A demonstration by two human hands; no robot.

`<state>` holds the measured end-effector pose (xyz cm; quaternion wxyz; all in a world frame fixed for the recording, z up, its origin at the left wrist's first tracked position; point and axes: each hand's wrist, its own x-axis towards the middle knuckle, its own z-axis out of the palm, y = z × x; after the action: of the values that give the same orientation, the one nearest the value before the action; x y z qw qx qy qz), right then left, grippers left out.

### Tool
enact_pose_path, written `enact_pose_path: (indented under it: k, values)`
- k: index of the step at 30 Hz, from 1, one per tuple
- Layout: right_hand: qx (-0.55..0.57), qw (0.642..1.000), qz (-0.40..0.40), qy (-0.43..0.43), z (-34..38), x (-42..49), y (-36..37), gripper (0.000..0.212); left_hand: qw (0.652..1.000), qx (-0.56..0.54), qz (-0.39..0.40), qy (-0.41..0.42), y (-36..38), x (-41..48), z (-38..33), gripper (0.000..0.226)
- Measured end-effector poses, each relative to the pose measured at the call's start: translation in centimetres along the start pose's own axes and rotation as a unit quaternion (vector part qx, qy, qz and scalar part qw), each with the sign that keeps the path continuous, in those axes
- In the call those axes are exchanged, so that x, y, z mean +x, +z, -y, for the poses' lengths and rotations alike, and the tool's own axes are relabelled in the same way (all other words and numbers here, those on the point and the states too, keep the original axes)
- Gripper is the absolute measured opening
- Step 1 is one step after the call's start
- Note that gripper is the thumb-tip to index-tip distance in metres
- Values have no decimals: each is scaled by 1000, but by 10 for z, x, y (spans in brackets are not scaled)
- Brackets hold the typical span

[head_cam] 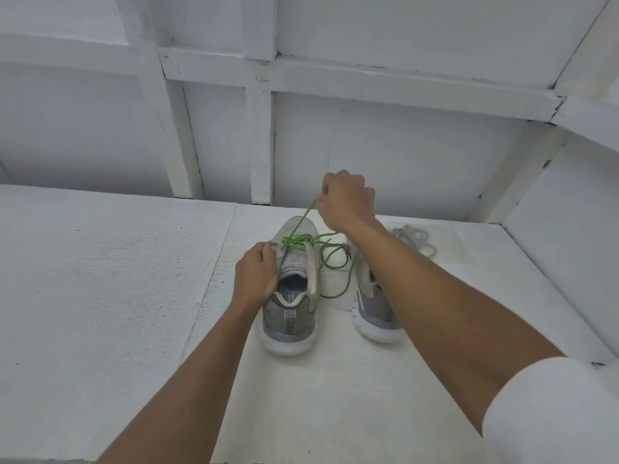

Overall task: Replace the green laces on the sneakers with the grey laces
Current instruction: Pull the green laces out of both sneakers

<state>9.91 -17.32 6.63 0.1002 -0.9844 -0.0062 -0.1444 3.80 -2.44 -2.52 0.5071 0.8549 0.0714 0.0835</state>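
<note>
A: Where are the hands?
B: The left hand (pixel 256 276) grips the left sneaker (pixel 291 289) by its side edge. The right hand (pixel 346 202), raised beyond the toe, pinches a taut strand of the green lace (pixel 330 262).
A: And the rest?
B: The right sneaker (pixel 371 306) stands just beside, partly behind the forearm (pixel 435 286). The grey laces (pixel 413 237) lie heaped far right on the white counter (pixel 100 279).

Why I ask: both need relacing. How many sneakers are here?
2. One sneaker, held by the left hand; the other sneaker right of it, partly behind the right arm.
</note>
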Motion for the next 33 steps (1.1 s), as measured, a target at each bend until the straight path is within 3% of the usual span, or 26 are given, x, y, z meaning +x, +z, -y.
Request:
enact_pose_path:
  k: [2, 5, 9, 11, 13, 16, 18, 20, 23, 26, 29, 33]
  values:
    - [18, 1000, 6, -2, 2, -3, 1, 30, 1000, 0, -1, -2, 1, 0, 0, 38]
    - [34, 993, 96, -61, 13, -14, 16, 51, 1000, 2, -5, -1, 1, 0, 1, 39]
    - [-52, 975, 186, -113, 26, -26, 38, 13, 1000, 6, -5, 3, 2, 1, 3, 39]
    - [-59, 977, 171, -117, 28, -26, 39, 11, 1000, 7, -7, 1, 2, 2, 3, 39]
    - [-73, 984, 106, -120, 25, -22, 29, 14, 1000, 3, -9, -1, 1, 1, 2, 38]
    - [-76, 995, -6, -67, 7, -8, 7, 26, 1000, 2, -10, -1, 2, 0, 1, 38]
    - [-70, 996, -32, -36, -3, -2, -1, 29, 1000, 4, -11, 0, 3, 0, 2, 38]
    - [-43, 998, -19, -34, -1, -3, -1, 39, 1000, 2, -13, 0, 2, 0, 2, 38]
    - [0, 994, 74, -76, 15, -13, 13, 51, 1000, 3, -15, -2, 2, 0, 3, 38]
    - [-69, 975, 168, -126, 31, -25, 33, 26, 1000, 5, -12, 1, 2, 1, 4, 38]
    - [-88, 974, 164, -130, 34, -29, 38, 15, 1000, 4, -12, 2, 3, 2, 4, 38]
    - [-69, 983, 106, -131, 25, -23, 25, 21, 1000, -1, -16, 1, 3, 1, 3, 38]
